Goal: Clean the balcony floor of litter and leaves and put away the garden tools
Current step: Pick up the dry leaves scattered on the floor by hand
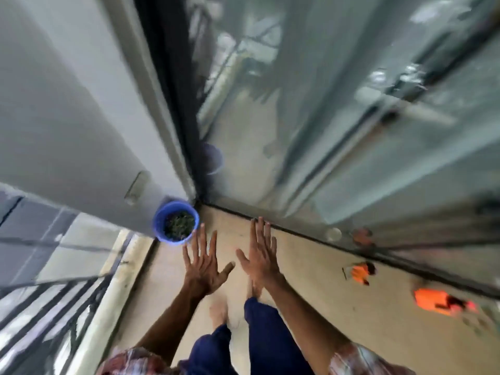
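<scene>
I look straight down at a beige balcony floor. A blue bucket holding dark green leaf litter stands in the corner where the white wall meets the glass door. My left hand hovers just right of the bucket, fingers spread and straight, holding nothing. Beside it, my right hand is stretched out flat and empty too. Two orange garden tools lie on the floor at the right: a smaller orange tool near the door track and a larger orange tool further right. The frame is motion-blurred.
A glass sliding door with a dark track runs along the right. A white wall stands at the left. A black metal railing lines the balcony's left edge. My bare feet and blue trousers are below the hands.
</scene>
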